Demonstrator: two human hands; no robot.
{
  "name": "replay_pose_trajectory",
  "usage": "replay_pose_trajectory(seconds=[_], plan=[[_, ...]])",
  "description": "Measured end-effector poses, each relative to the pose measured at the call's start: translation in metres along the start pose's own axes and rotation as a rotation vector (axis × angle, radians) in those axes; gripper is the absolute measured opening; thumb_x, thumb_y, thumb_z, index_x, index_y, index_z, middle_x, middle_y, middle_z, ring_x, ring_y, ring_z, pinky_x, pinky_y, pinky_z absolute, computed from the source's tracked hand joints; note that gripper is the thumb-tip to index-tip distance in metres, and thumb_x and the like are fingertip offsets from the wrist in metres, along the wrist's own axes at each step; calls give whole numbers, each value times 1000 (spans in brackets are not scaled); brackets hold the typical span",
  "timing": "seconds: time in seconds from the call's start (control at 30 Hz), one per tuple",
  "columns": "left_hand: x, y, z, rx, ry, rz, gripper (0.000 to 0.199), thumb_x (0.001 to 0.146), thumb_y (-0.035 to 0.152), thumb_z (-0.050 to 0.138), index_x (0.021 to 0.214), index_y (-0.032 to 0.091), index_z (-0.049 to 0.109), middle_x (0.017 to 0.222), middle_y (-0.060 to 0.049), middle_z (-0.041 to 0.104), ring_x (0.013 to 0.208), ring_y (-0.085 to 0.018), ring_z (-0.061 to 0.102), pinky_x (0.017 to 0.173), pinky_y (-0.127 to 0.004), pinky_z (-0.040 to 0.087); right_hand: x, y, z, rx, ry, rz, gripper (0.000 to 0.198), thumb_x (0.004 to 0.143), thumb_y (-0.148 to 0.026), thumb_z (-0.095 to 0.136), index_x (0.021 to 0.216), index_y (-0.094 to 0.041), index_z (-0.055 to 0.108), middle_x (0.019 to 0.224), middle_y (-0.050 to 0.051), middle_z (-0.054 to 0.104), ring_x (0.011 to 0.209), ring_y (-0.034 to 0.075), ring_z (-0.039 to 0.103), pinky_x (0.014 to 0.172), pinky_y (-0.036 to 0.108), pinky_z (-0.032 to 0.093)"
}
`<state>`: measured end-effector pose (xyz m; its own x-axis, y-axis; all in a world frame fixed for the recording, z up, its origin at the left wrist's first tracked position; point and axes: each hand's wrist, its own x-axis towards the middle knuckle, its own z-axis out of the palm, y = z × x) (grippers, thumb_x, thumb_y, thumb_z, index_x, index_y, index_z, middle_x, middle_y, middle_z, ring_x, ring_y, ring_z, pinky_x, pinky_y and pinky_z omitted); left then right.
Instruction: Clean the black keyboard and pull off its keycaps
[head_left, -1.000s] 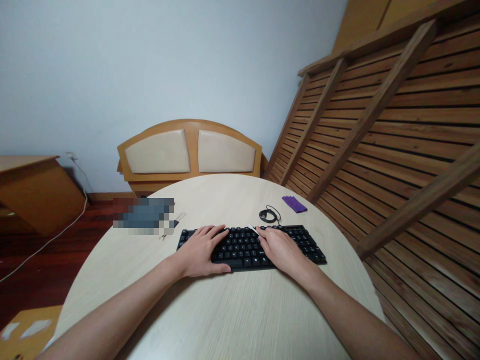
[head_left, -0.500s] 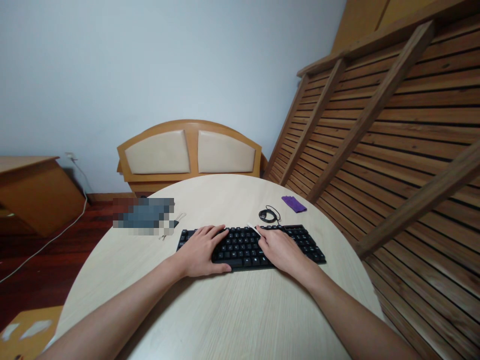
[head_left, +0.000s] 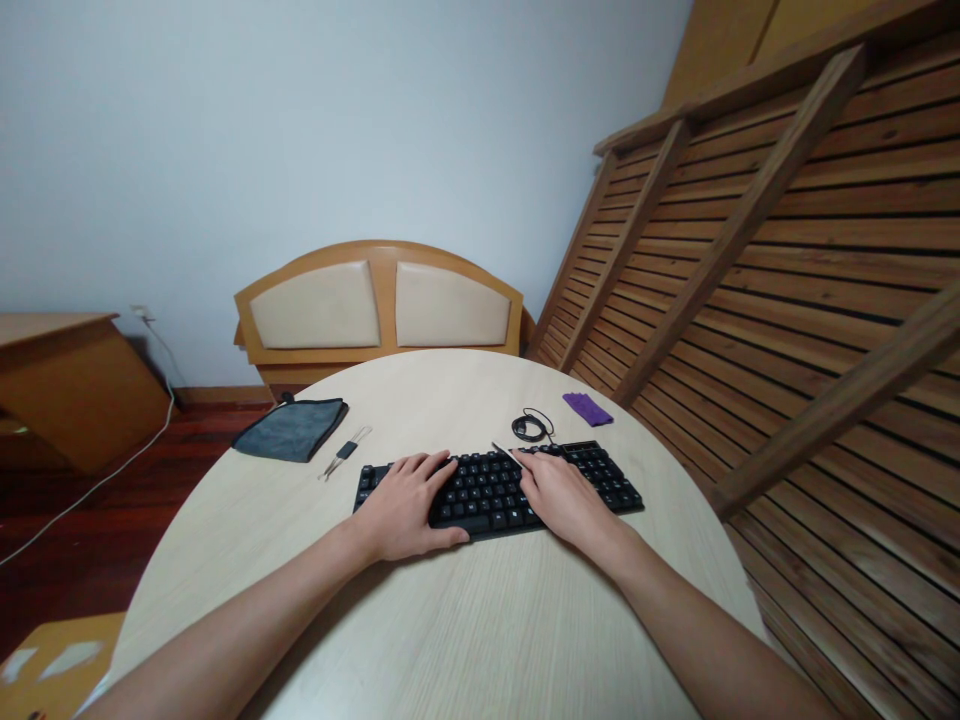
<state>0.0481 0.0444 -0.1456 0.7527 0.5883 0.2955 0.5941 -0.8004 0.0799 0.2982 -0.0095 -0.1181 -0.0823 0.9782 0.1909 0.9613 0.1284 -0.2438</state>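
A black keyboard [head_left: 487, 490] lies on the round pale table. My left hand [head_left: 409, 505] rests with fingers spread over its left part, the thumb along its front edge. Pinched in the fingers of my right hand [head_left: 566, 495] is a thin white stick [head_left: 508, 455], whose far end reaches the upper rows of keys; its exact kind is hard to make out. Behind the keyboard sits its coiled black cable [head_left: 529, 428]. Left of the keyboard lies a wire keycap puller [head_left: 346, 450] with a black middle.
A grey cloth [head_left: 291, 430] with dark edging lies at the table's left rim. A folded purple cloth [head_left: 589, 409] is at the back right. Beyond the table [head_left: 480, 630] stand a padded headboard [head_left: 386, 300] and, on the right, a leaning slatted wooden frame [head_left: 750, 250].
The keyboard has turned slightly, its right end shifting back and left. The coiled cable moved a little left. Both hands keep their places, the right still pinching the stick.
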Motion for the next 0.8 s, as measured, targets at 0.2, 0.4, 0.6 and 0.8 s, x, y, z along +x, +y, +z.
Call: replay_pose_trajectory(seconds=[0.2,0.4,0.6,0.8], plan=[[0,-1,0,-1,5,10,91,76,78,54,143,17,43,146,-17,46,124,-38,50,104,-53,40,0,0,-2,-93,-5,16,42,96,-20,40,133,-24,60,115,10,72,103,27,68,83,36,52],[1,0,-1,8,-21,-1,92,76,77,55,144,15,43,147,-17,45,125,-38,49,104,-54,39,-3,-5,-5,-180,-26,10,42,95,-21,40,130,-25,63,104,10,74,92,28,71,73,35,52],[1,2,-4,-3,-58,-28,95,76,77,55,145,14,42,149,-17,43,128,-38,46,107,-52,37,-9,-14,-11,-223,-53,37,43,92,-19,42,130,-24,63,101,9,73,90,25,70,73,31,50],[1,3,-5,-7,-81,-40,94,76,78,52,146,16,41,150,-16,42,129,-38,45,108,-52,35,-7,-16,1,-273,-58,59,48,94,-17,40,139,-25,53,104,8,70,85,22,70,69,29,48]])
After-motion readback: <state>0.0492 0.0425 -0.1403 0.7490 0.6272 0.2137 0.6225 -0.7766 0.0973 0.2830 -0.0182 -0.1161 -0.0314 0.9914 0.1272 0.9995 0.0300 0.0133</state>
